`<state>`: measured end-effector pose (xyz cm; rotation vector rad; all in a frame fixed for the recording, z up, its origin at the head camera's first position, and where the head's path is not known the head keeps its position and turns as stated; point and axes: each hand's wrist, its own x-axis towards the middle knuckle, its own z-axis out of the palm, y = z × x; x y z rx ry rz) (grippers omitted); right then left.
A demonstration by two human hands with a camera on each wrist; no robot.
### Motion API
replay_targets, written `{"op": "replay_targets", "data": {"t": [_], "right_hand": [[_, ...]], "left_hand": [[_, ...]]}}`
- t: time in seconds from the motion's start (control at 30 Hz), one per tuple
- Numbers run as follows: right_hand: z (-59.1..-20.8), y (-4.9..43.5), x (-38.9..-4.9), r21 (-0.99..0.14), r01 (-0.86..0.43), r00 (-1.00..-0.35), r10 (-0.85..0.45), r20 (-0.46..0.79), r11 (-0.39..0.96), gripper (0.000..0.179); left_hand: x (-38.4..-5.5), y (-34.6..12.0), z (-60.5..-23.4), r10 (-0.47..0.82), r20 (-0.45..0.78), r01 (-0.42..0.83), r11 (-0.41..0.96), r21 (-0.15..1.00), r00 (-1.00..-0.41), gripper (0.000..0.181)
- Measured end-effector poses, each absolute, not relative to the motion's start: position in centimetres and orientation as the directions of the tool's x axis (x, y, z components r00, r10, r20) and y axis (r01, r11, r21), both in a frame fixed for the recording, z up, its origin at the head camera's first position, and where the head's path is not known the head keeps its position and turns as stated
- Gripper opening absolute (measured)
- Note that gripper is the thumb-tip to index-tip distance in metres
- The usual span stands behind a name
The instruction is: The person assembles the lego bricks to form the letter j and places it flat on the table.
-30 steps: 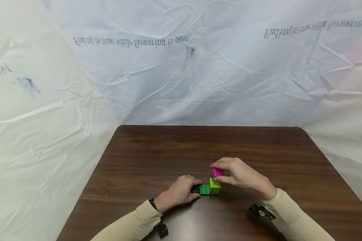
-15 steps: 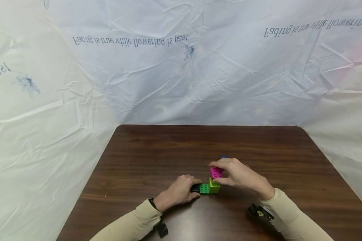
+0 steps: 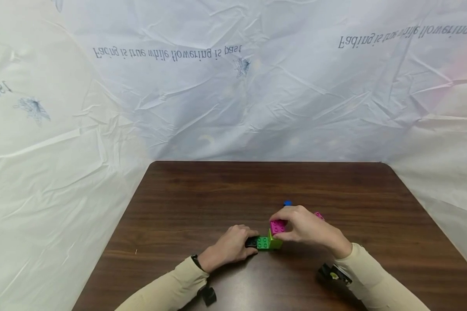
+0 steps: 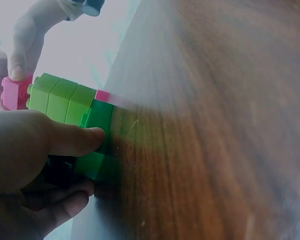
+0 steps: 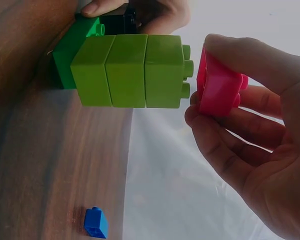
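My right hand (image 3: 305, 226) pinches a pink building brick (image 5: 220, 82) between thumb and fingers. In the right wrist view the brick's open underside faces the studs of a stack of three lime green bricks (image 5: 127, 70), with a narrow gap between them. This stack rises from one end of a darker green brick (image 3: 262, 242) on the table. At the other end sits a black brick (image 3: 251, 242), which my left hand (image 3: 231, 245) grips with thumb and fingers on opposite sides. The left fingers partly cover the black brick.
A blue brick (image 3: 287, 202) stands on the brown table (image 3: 202, 185) beyond my right hand. Another pink brick (image 3: 319, 215) shows partly behind the right hand. White printed sheeting (image 3: 257, 108) hangs around the table's back and sides.
My right hand has shifted slightly left and toward me with the pink brick, now overlapping the lime stack's top. The blue brick and second pink brick have come into sight. The left hand stays put.
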<state>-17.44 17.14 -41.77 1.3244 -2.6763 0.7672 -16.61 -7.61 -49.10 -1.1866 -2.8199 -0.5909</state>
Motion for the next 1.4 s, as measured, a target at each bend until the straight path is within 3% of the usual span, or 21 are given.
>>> {"op": "replay_targets", "data": {"t": [0.53,1.4], "right_hand": [[-41.6,16.9,-17.5,-0.416,-0.733,-0.654,-0.727,0.209,0.539,0.029],[-42.7,16.7,-17.1,-0.424,-0.736,-0.656,-0.71,0.255,0.527,0.029]], "left_hand": [[-17.0,-7.7,-49.3,0.685,0.171,0.696,0.638,0.331,-0.709,0.041],[-16.7,-7.6,-49.4,0.689,0.172,0.701,0.637,0.32,-0.704,0.04]]}}
